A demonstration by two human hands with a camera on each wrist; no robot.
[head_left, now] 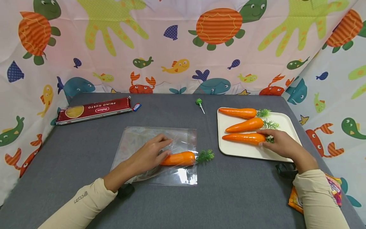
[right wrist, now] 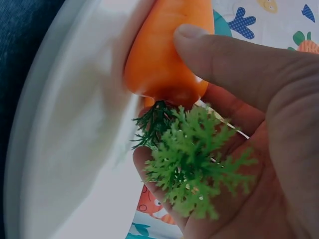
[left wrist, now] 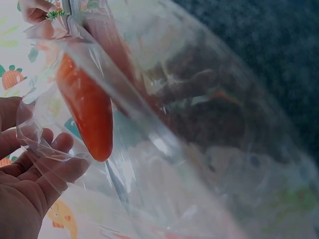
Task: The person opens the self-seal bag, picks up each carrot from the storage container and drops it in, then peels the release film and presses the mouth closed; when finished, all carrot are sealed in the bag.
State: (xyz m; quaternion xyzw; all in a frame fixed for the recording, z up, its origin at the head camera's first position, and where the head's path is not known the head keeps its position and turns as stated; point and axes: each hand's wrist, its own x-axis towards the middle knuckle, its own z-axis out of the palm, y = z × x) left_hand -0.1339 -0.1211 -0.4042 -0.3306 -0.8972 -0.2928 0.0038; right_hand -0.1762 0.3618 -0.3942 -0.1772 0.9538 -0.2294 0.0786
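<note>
My left hand pinches the film of a clear plastic zip bag lying at the table's middle. Inside the bag lies an orange carrot, its green top poking out past the right edge. The left wrist view shows the film between thumb and fingers, with the carrot beside them. My right hand holds the nearest carrot by its leafy end, on a cream tray. In the right wrist view the thumb presses on this carrot; its leaves hang over the palm.
Two more carrots, the far one and the middle one, lie on the tray. A green lollipop, a red pasta pack and a small blue wrapped sweet are at the back. Colourful packets lie under the right forearm.
</note>
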